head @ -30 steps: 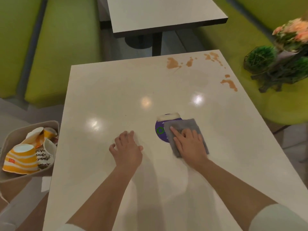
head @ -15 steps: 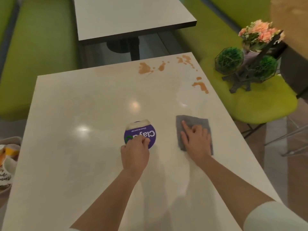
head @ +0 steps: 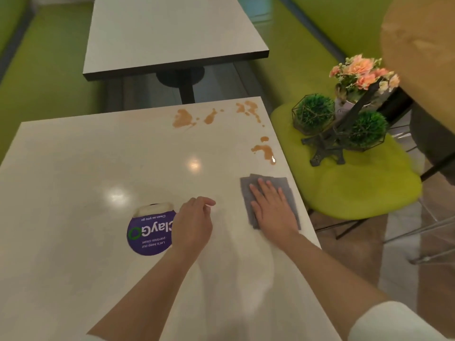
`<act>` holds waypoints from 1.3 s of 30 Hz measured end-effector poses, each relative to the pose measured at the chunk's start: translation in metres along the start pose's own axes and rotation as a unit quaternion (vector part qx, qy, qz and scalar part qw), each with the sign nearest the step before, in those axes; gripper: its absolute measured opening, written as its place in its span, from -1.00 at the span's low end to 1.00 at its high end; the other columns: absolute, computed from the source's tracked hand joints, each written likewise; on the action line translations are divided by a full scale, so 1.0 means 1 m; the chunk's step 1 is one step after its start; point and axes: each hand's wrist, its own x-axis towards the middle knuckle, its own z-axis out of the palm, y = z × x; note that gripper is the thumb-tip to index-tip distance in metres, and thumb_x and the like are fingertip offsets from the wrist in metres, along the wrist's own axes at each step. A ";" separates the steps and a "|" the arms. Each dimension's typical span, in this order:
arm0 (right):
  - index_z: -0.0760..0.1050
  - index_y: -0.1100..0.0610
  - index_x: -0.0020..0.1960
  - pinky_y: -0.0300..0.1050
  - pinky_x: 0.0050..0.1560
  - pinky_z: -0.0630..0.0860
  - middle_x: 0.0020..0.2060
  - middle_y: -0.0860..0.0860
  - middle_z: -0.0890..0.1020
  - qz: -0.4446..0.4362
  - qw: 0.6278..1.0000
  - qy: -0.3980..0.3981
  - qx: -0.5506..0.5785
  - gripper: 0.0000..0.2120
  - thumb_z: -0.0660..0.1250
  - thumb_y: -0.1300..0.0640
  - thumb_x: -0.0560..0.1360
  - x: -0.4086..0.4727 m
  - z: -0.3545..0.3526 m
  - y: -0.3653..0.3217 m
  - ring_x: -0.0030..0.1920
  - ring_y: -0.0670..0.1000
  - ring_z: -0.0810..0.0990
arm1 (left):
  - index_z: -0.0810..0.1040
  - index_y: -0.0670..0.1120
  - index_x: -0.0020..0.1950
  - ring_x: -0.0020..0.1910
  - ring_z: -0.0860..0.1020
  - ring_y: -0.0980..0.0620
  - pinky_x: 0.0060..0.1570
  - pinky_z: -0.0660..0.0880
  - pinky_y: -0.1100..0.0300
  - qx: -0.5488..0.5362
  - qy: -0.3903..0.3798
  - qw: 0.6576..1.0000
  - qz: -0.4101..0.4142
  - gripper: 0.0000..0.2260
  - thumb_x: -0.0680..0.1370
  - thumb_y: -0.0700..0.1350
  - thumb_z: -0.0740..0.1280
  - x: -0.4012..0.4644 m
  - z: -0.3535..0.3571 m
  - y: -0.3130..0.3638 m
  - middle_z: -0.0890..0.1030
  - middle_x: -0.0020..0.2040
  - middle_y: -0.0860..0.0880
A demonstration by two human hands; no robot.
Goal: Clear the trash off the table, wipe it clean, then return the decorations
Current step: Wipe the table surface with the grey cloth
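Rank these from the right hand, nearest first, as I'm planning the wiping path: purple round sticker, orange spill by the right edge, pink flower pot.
1. Orange spill by the right edge, just beyond the right hand.
2. Purple round sticker, left.
3. Pink flower pot, on the chair, far right.

A second table (head: pixel 170 33) stands beyond, between green benches (head: pixel 49 60).

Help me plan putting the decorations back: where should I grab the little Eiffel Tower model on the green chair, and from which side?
Probably grip the Eiffel Tower model around its narrow mid-shaft, above the splayed legs. It leans against the flower pot between two green balls in wire frames, so come from above and the near side, where nothing blocks the hand.
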 end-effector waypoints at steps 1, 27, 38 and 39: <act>-0.07 -0.05 0.58 -0.09 0.51 -0.25 0.58 -0.05 0.00 0.010 1.000 -0.005 0.009 -0.44 -0.27 -0.14 0.60 0.008 -0.006 0.006 0.57 -0.01 -0.06 | 0.56 0.06 0.14 0.02 0.52 0.01 0.06 0.48 0.00 0.000 0.002 1.000 0.000 -0.80 0.63 -0.11 0.19 0.001 0.004 0.004 0.56 0.03 0.07; 0.47 0.06 0.07 -0.03 -0.02 0.53 -0.10 -0.05 0.57 0.088 0.938 0.084 0.326 -0.92 0.25 0.11 0.60 0.039 -0.049 0.030 -0.07 -0.05 0.53 | 0.46 0.03 0.00 -0.03 0.57 -0.04 0.02 0.46 0.04 0.024 -0.016 0.990 -0.136 -0.82 0.58 0.13 0.24 0.029 0.064 0.108 0.60 -0.07 0.05; 0.14 0.05 0.56 0.04 0.52 -0.10 0.55 0.03 0.16 -0.045 0.998 0.016 -0.032 -0.45 -0.20 -0.08 0.62 0.044 -0.009 0.066 0.55 0.09 0.10 | 0.58 0.09 0.01 -0.10 0.61 -0.01 0.01 0.53 0.04 -0.015 0.001 0.989 -0.149 -0.66 0.65 0.14 0.04 0.048 0.040 0.073 0.65 -0.10 0.10; 0.16 0.07 0.55 0.06 0.51 -0.10 0.54 0.05 0.17 -0.009 0.999 0.025 -0.036 -0.44 -0.19 -0.07 0.62 0.048 -0.009 0.056 0.55 0.10 0.11 | 0.58 0.09 -0.02 -0.13 0.61 0.00 -0.01 0.53 0.05 -0.020 0.003 0.988 -0.152 -0.64 0.65 0.16 0.02 0.050 0.039 0.072 0.65 -0.13 0.11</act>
